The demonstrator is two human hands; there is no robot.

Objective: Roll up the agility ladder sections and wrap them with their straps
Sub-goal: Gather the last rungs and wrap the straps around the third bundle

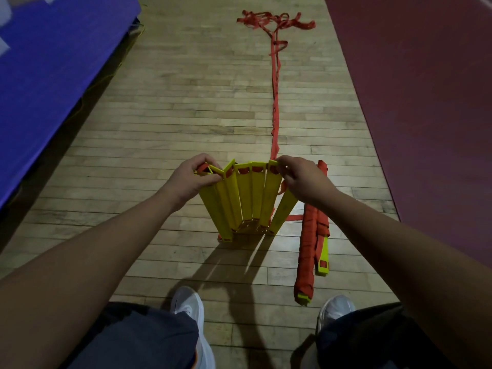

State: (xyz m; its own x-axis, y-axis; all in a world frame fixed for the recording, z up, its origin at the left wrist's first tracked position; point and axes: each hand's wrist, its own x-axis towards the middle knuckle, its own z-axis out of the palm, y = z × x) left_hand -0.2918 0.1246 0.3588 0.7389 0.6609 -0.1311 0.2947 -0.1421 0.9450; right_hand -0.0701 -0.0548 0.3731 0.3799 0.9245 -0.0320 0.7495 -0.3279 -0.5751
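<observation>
Two hands [195, 177] [300, 179] gripping yellow rungs [247, 198], wrapped bundle [310, 243] beside

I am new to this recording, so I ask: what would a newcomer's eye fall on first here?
A fan of yellow rungs stands on end on the wooden floor, gripped at its top by the left hand and right hand. A red strap runs from it far ahead to a tangle. Right of it lies a wrapped bundle.

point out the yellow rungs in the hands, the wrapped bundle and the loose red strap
yellow rungs [245, 198]: head view, flat face of a middle rung
wrapped bundle [308, 235]: head view, red wrapping near mid-length
loose red strap [275, 102]: head view, its long straight stretch
</observation>
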